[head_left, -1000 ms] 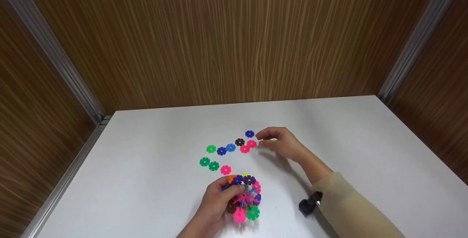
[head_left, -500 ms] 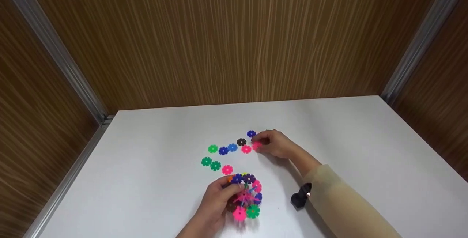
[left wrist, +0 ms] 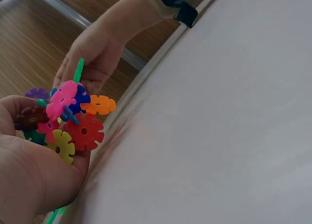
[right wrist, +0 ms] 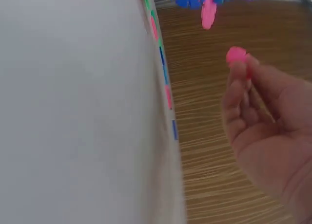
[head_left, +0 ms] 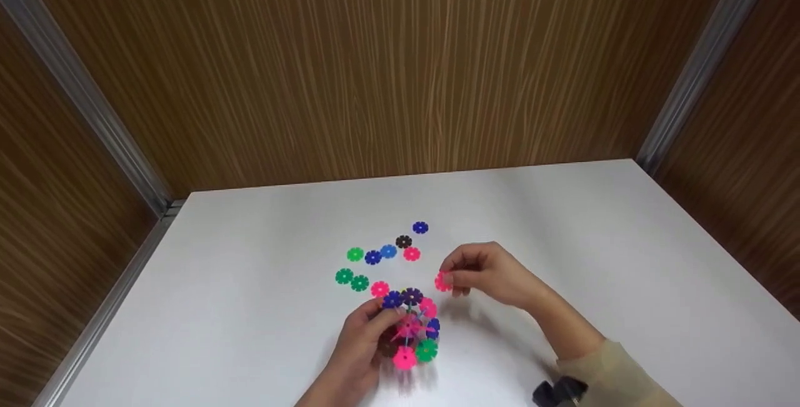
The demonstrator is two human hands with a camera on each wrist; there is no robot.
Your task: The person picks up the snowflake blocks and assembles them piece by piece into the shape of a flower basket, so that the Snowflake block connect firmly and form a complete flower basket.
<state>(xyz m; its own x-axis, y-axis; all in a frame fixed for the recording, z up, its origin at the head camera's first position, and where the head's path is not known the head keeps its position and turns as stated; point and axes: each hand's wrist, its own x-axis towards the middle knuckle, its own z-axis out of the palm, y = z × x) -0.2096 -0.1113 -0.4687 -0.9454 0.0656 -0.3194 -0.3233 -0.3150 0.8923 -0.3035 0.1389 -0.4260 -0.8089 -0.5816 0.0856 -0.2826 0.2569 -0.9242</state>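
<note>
My left hand (head_left: 362, 341) holds a cluster of interlocked, notched plastic discs (head_left: 409, 326) in pink, blue, green, brown and other colours. In the left wrist view the cluster (left wrist: 62, 100) also shows red (left wrist: 84, 131), orange and yellow discs, with the thumb and fingers around its near side. Right of the cluster and apart from it, my right hand (head_left: 494, 272) pinches a single pink disc (head_left: 442, 281) between thumb and fingertips. The right wrist view shows this pink disc (right wrist: 236, 54) standing out past the fingertips.
Loose discs lie flat on the white table (head_left: 250, 294) beyond the cluster: a pink disc (head_left: 411, 254), a black disc (head_left: 404, 242), a dark blue disc (head_left: 420, 227), and several green and blue ones. A wood-grain panel (head_left: 400, 69) rises behind the table.
My right hand has picked up a pink disc from the right end of the loose discs and drawn it nearer the cluster. The left hand keeps its hold on the cluster.
</note>
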